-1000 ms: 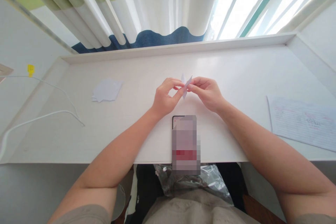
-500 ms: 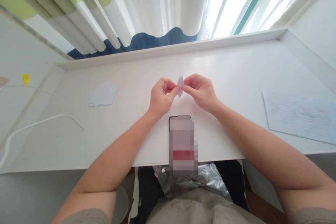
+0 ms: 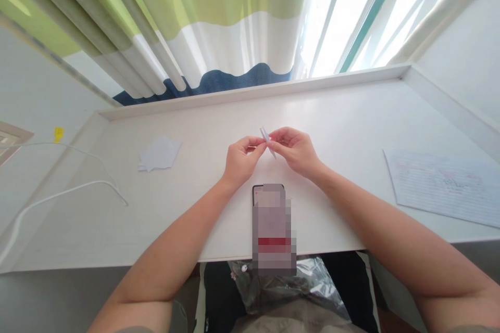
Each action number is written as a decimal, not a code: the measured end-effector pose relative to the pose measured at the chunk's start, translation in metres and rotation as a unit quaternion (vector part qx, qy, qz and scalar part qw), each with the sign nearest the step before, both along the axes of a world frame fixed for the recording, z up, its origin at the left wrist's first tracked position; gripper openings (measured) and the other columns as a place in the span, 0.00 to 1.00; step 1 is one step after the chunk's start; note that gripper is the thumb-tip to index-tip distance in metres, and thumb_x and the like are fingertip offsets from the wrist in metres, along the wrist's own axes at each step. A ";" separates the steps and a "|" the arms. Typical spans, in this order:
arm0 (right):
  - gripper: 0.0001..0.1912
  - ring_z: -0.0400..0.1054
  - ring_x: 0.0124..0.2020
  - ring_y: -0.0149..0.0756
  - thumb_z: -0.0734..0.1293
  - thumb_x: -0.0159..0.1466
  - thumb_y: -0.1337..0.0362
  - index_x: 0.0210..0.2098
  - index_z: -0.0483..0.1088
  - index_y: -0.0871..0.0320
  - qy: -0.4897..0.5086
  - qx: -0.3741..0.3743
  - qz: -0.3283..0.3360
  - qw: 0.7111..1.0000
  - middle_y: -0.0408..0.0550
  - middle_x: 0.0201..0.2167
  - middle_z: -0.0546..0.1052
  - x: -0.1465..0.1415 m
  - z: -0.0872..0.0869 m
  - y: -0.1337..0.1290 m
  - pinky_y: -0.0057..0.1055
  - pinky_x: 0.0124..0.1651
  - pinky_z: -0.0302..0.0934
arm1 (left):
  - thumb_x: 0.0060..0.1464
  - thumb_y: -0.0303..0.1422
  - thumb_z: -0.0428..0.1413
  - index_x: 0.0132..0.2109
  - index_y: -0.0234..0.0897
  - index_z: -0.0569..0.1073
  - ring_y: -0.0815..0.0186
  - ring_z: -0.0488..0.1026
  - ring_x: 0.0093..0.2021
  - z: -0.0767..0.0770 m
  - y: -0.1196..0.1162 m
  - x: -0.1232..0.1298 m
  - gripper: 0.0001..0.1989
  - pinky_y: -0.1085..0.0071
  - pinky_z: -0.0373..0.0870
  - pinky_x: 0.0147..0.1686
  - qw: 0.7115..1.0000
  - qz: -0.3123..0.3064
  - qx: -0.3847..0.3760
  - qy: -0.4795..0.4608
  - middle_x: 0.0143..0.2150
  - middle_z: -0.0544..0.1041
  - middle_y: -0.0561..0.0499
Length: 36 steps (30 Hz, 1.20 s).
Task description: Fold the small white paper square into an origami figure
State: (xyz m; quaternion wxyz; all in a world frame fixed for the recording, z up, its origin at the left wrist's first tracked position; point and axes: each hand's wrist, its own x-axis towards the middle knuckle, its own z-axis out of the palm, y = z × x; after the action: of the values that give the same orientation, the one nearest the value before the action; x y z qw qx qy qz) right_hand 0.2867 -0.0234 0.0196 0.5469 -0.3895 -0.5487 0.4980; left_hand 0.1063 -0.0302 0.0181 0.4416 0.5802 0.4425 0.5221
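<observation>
A small folded piece of white paper [image 3: 265, 134] is held up above the white desk [image 3: 195, 208], seen nearly edge-on. My left hand [image 3: 242, 158] pinches it from the left between thumb and fingers. From the right, my right hand [image 3: 296, 151] pinches the same paper, its fingers curled. Both thumb tips meet near the paper's middle. Below the hands, a phone [image 3: 271, 223] lies at the desk's front edge, its screen blurred out.
Several loose white papers [image 3: 160, 154] lie in a pile on the left. A written, lined sheet [image 3: 441, 182] rests at the right. White cables [image 3: 66, 191] cross the left side. A clear plastic bag [image 3: 289, 291] is on my lap. Curtains [image 3: 234, 36] hang behind the desk.
The folded paper has tilted, its top leaning left, and looks narrower between my fingers. The whole view has shifted, so the desk and hands appear lower in the picture.
</observation>
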 end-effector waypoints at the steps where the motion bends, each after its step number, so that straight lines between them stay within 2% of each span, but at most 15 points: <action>1: 0.27 0.75 0.35 0.37 0.84 0.53 0.40 0.37 0.80 0.54 -0.006 0.003 -0.003 1.000 0.44 0.32 0.82 0.001 0.000 0.000 0.40 0.43 0.74 | 0.58 0.42 0.72 0.40 0.38 0.85 0.61 0.83 0.43 0.000 0.000 0.000 0.12 0.63 0.80 0.48 1.000 -0.008 -0.006 -0.009 0.41 0.87 0.47; 6: 0.22 0.79 0.41 0.41 0.79 0.62 0.41 0.41 0.84 0.52 -0.060 0.044 0.004 0.997 0.48 0.39 0.86 0.004 0.000 0.000 0.45 0.50 0.76 | 0.51 0.47 0.76 0.41 0.37 0.86 0.62 0.83 0.40 0.001 0.004 -0.002 0.19 0.64 0.80 0.47 0.995 -0.036 -0.039 -0.079 0.40 0.88 0.47; 11: 0.10 0.79 0.44 0.41 0.73 0.72 0.54 0.48 0.86 0.48 -0.146 0.123 -0.001 0.982 0.47 0.42 0.84 0.008 -0.003 -0.001 0.44 0.49 0.77 | 0.48 0.48 0.78 0.39 0.37 0.87 0.63 0.82 0.39 0.003 0.006 -0.004 0.20 0.62 0.80 0.50 0.988 -0.045 -0.078 -0.124 0.38 0.87 0.48; 13: 0.11 0.78 0.46 0.41 0.71 0.73 0.61 0.51 0.84 0.46 -0.182 0.178 0.003 0.967 0.47 0.44 0.84 0.011 -0.004 0.000 0.44 0.49 0.77 | 0.47 0.47 0.78 0.39 0.37 0.86 0.63 0.83 0.40 0.005 0.007 -0.005 0.21 0.60 0.80 0.53 0.982 -0.047 -0.096 -0.153 0.38 0.87 0.48; 16: 0.17 0.77 0.48 0.43 0.69 0.73 0.69 0.55 0.82 0.44 -0.237 0.262 0.002 0.936 0.48 0.46 0.82 0.016 -0.007 0.003 0.45 0.51 0.76 | 0.45 0.46 0.80 0.39 0.37 0.84 0.64 0.83 0.40 0.007 0.008 -0.007 0.22 0.59 0.80 0.54 0.971 -0.050 -0.123 -0.200 0.38 0.86 0.49; 21: 0.18 0.75 0.50 0.45 0.70 0.74 0.67 0.58 0.81 0.42 -0.281 0.328 -0.013 0.902 0.49 0.48 0.80 0.017 -0.012 0.005 0.47 0.54 0.74 | 0.43 0.43 0.81 0.39 0.37 0.79 0.63 0.84 0.38 0.008 0.009 -0.008 0.24 0.59 0.80 0.54 0.961 -0.069 -0.153 -0.218 0.34 0.85 0.51; 24: 0.15 0.74 0.49 0.44 0.70 0.75 0.65 0.56 0.82 0.41 -0.292 0.325 -0.014 0.899 0.48 0.47 0.80 0.017 -0.011 0.005 0.46 0.52 0.74 | 0.45 0.43 0.80 0.40 0.38 0.78 0.61 0.84 0.38 0.009 0.007 -0.007 0.23 0.57 0.80 0.54 0.963 -0.088 -0.153 -0.204 0.32 0.84 0.52; 28: 0.12 0.74 0.47 0.43 0.68 0.77 0.64 0.51 0.83 0.43 -0.299 0.327 -0.023 0.896 0.47 0.46 0.81 0.020 -0.010 0.006 0.45 0.50 0.72 | 0.47 0.42 0.78 0.39 0.39 0.79 0.64 0.83 0.39 0.012 0.003 -0.006 0.20 0.58 0.80 0.54 0.964 -0.104 -0.153 -0.190 0.33 0.84 0.53; 33: 0.08 0.75 0.46 0.44 0.68 0.77 0.64 0.46 0.80 0.49 -0.296 0.345 -0.039 0.890 0.48 0.44 0.82 0.019 -0.008 0.006 0.45 0.51 0.71 | 0.49 0.46 0.77 0.34 0.37 0.82 0.67 0.78 0.38 0.012 0.001 -0.005 0.19 0.63 0.80 0.51 0.973 -0.093 -0.145 -0.156 0.33 0.81 0.52; 36: 0.08 0.75 0.46 0.44 0.66 0.77 0.66 0.46 0.78 0.49 -0.303 0.350 -0.030 0.886 0.48 0.43 0.82 0.017 -0.006 0.004 0.45 0.50 0.71 | 0.48 0.47 0.77 0.35 0.36 0.84 0.67 0.78 0.38 0.011 0.002 -0.005 0.20 0.63 0.80 0.50 0.971 -0.093 -0.160 -0.148 0.33 0.81 0.51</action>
State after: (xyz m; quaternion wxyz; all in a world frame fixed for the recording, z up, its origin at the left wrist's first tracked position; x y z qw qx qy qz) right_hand 0.3041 -0.0190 0.0138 0.4696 -0.3212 -0.8143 0.1152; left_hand 0.1013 -0.0283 0.0292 0.6360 0.4570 0.3940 0.4811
